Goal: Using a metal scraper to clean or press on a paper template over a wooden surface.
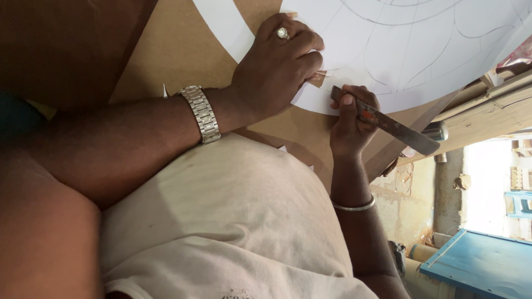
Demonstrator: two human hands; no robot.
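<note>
Head view, left to right. What have you got?

B: wristwatch (200,113) on the near arm, then the left hand (278,66) with a ring (282,33). Fingers are bent and pressing down on the white paper sheet (427,38). It's gripping nothing that I can see. The sheet carries pencilled curves and lies on a brown board (180,46) that runs under and beyond that hand.

A: And the right?

B: right hand (350,120) is just beside the left fingertips, at the sheet's curved edge, with a bangle (353,206) on the wrist. It's closed around a flat metal blade (389,124). The working end is hidden behind the thumb and points at a small cut-out (316,78) under the left fingers. The long free end sticks out away from the hand. A blue table (488,268) sits well beyond it, out of play.

A: Risks?

B: My read, three of them.
1. The left fingertips are right next to the blade end, so a slip toward them means a cut.
2. If the left hand eases its pressure, the sheet could shift on the board and the cut could drift off the pencil line.
3. Too much push at that small opening could tear the paper.

A: Tip contact?

B: Can't tell, it's covered.
</note>
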